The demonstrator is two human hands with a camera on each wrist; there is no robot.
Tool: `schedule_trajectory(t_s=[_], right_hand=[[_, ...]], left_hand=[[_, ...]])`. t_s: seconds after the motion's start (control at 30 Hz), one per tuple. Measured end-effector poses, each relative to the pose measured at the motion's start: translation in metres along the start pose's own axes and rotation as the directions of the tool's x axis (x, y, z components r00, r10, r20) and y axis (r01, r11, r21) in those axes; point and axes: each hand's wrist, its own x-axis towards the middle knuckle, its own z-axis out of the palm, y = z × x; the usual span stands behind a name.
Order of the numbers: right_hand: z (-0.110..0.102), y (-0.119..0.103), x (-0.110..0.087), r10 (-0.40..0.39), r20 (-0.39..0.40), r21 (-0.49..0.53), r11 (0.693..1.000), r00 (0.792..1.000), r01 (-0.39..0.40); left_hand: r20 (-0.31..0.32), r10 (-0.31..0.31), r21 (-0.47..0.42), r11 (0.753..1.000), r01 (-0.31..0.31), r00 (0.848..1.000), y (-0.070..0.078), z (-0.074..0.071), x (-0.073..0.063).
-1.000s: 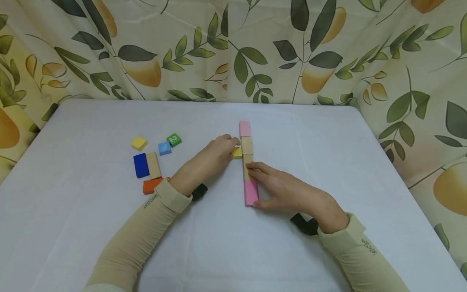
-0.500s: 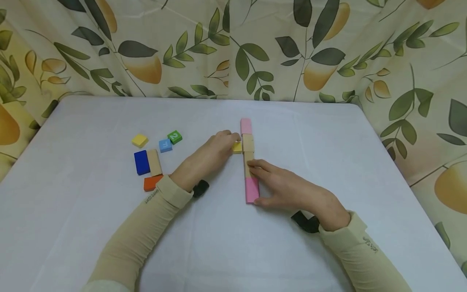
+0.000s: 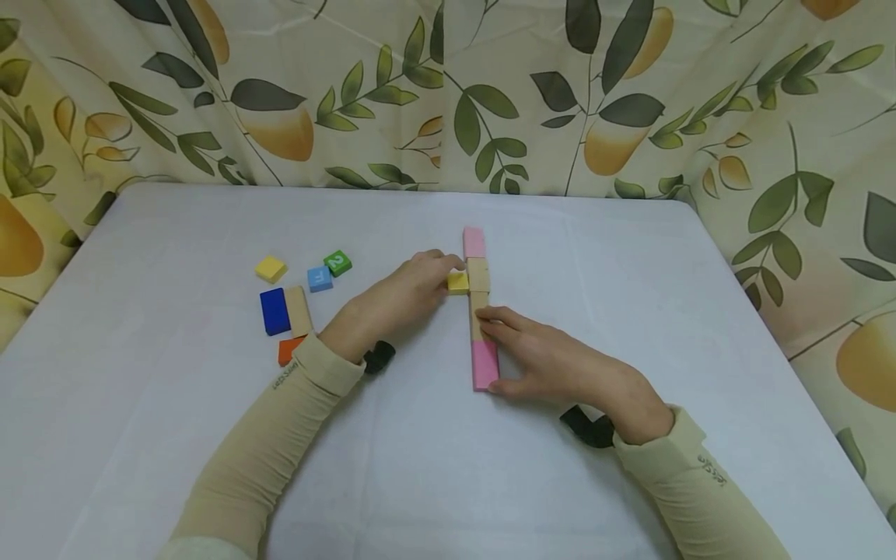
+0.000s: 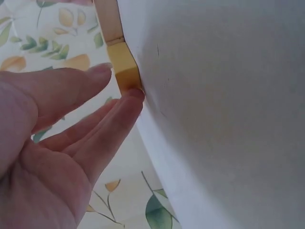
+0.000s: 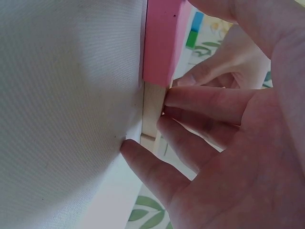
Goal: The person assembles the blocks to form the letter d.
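Left sleeve (image 3: 262, 435) edges toward nine o'clock; block row (image 3: 479, 300) stays put

With that sleeve we hide more of the orange block (image 3: 288, 351) than a second ago. Our left hand (image 3: 416, 284) has a fingertip touching the outer end of the yellow block (image 3: 458, 285), its thumb tip just beside; whether it pinches, we cannot tell. That block lies at about three o'clock from the hand and seems to touch the row's nine o'clock side, by the shorter tan block (image 3: 479, 274). Any coming move turns, we judge, on this join: the row's long axis runs twelve to six, and our left hand is the nearer to the yellow block. Our right hand (image 3: 542, 358), fingers nearly straight, rests at the row's three o'clock side, thumb by the near pink block (image 3: 485, 365). Farther out, toward nine o'clock, lie a dark blue block (image 3: 275, 312) and a green block (image 3: 338, 263).
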Motion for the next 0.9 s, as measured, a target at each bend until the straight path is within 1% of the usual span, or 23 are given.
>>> schedule_trajectory(t_s=[0.07,0.13,0.2,0.27,0.3,0.37,0.47,0.57,0.67,0.77,0.9], right_hand=[[-0.001,-0.001,0.000,0.005,0.005,-0.001,1.000,1.000,-0.005],[-0.001,-0.001,0.000,0.008,0.008,-0.003,1.000,1.000,-0.008],[-0.001,-0.002,0.000,0.007,0.008,-0.007,1.000,1.000,-0.007],[-0.002,-0.002,0.001,0.006,0.007,-0.010,1.000,1.000,-0.006],[-0.002,-0.002,0.001,0.006,0.007,-0.012,1.000,1.000,-0.006],[-0.002,-0.003,0.001,0.009,0.009,-0.014,1.000,1.000,-0.009],[-0.002,-0.002,0.001,0.015,0.012,-0.016,1.000,1.000,-0.015],[-0.001,-0.002,0.001,0.018,0.015,-0.009,1.000,1.000,-0.017],[0.001,-0.002,0.000,0.013,0.014,-0.002,1.000,1.000,-0.013],[0.001,-0.002,0.000,0.009,0.008,-0.002,1.000,1.000,-0.009],[0.001,-0.002,0.000,0.009,0.005,-0.007,1.000,1.000,-0.009]], left_hand=[[0.022,-0.005,0.000,1.000,0.005,1.000,-0.001,-0.002,-0.002],[0.043,-0.033,0.002,0.999,0.033,0.999,-0.002,-0.006,-0.004],[0.049,-0.069,0.007,0.998,0.069,0.996,-0.003,-0.012,-0.007],[0.039,-0.103,0.021,0.995,0.102,0.994,-0.006,-0.020,-0.011],[0.027,-0.108,0.028,0.994,0.107,0.994,-0.007,-0.023,-0.013],[-0.001,-0.098,0.044,0.994,0.098,0.995,-0.011,-0.030,-0.016],[-0.023,-0.078,0.067,0.995,0.079,0.997,-0.018,-0.037,-0.020],[-0.033,-0.092,0.077,0.992,0.095,0.995,-0.026,-0.044,-0.025],[-0.043,-0.136,0.080,0.987,0.139,0.990,-0.038,-0.053,-0.034],[-0.061,-0.184,0.077,0.979,0.188,0.981,-0.048,-0.060,-0.045],[-0.073,-0.247,0.086,0.964,0.253,0.966,-0.055,-0.066,-0.054]])
